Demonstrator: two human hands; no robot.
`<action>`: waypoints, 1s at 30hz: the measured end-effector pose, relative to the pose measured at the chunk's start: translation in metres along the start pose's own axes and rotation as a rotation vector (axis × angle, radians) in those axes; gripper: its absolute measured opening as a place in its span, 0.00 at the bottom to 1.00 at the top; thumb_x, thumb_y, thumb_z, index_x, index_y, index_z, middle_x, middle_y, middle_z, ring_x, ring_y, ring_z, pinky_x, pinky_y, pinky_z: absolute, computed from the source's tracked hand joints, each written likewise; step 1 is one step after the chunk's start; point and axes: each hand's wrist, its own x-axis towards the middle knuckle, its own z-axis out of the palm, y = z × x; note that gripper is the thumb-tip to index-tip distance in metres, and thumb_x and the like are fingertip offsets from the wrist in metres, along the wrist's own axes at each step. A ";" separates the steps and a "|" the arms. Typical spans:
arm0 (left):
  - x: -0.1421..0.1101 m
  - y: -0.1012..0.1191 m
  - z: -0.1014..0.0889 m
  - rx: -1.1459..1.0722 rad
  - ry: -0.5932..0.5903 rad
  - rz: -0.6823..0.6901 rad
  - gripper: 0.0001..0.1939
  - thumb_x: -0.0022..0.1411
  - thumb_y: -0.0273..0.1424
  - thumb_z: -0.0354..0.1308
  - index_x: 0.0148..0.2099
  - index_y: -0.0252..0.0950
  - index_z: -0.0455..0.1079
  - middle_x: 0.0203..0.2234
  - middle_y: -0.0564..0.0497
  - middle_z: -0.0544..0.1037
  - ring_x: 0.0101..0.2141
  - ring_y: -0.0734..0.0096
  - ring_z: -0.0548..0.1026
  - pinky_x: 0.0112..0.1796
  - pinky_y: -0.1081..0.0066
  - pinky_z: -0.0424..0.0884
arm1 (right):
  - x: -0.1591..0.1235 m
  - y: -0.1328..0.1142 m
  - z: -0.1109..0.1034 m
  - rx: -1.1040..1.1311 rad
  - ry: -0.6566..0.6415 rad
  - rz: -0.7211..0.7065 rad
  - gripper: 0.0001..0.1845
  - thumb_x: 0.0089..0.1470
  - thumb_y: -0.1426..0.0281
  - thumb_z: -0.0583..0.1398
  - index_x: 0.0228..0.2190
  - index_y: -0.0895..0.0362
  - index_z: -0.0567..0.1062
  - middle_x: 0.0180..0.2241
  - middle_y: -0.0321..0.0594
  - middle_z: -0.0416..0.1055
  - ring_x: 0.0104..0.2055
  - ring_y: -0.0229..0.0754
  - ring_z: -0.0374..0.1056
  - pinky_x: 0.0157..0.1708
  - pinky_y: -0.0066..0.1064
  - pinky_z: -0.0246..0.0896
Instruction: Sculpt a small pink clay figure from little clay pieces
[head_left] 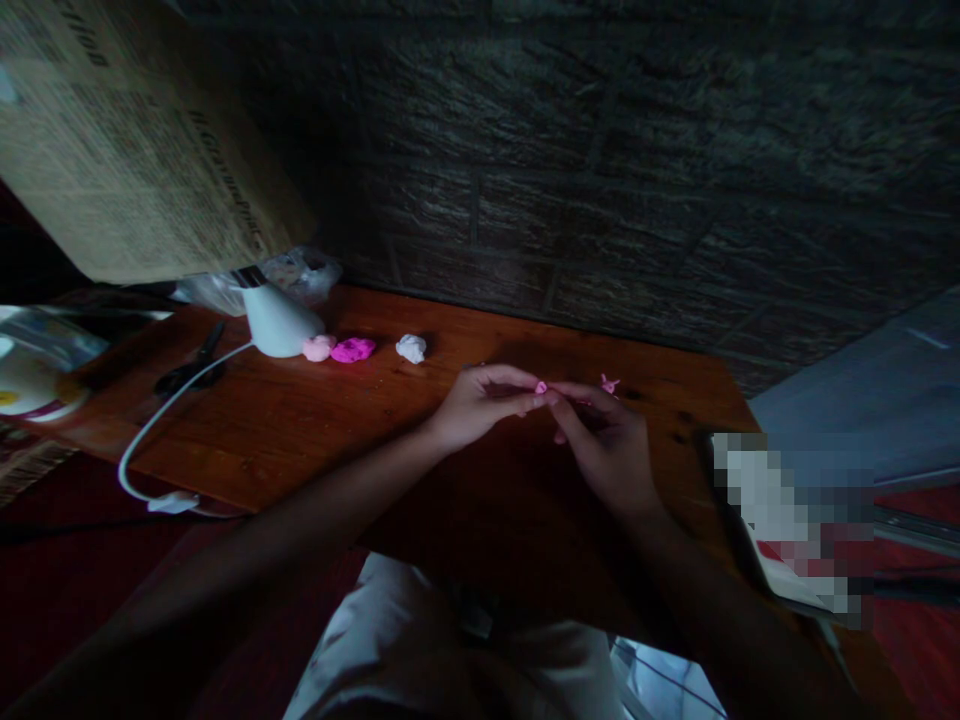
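Observation:
Between the fingertips of both hands is a small piece of pink modelling clay (541, 387), held over the wooden table. My left hand (487, 400) pinches it from the left with thumb and forefinger. From the other side my right hand (600, 430) closes thumb and fingers on the same piece. Just behind the right hand lies a small pink clay shape (609, 384) with thin points sticking out. Farther left on the table sit a white clay lump (411, 348), a bright magenta lump (353, 349) and a pale pink lump (319, 347), the last two touching.
A lamp with a white base (279, 320) and newsprint shade (165, 150) stands at the left, its white cord (135, 430) looping over the table edge. Dark scissors (191, 370) lie beside it. A blurred-out device (780, 530) lies right. The stone wall (525, 180) bounds the back.

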 end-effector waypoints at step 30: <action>0.000 -0.002 -0.002 -0.124 -0.103 -0.089 0.12 0.53 0.32 0.71 0.41 0.35 0.80 0.38 0.48 0.83 0.36 0.73 0.79 0.43 0.67 0.76 | 0.003 -0.006 -0.003 0.064 -0.011 -0.001 0.07 0.55 0.66 0.65 0.35 0.55 0.80 0.27 0.34 0.77 0.20 0.32 0.67 0.22 0.27 0.66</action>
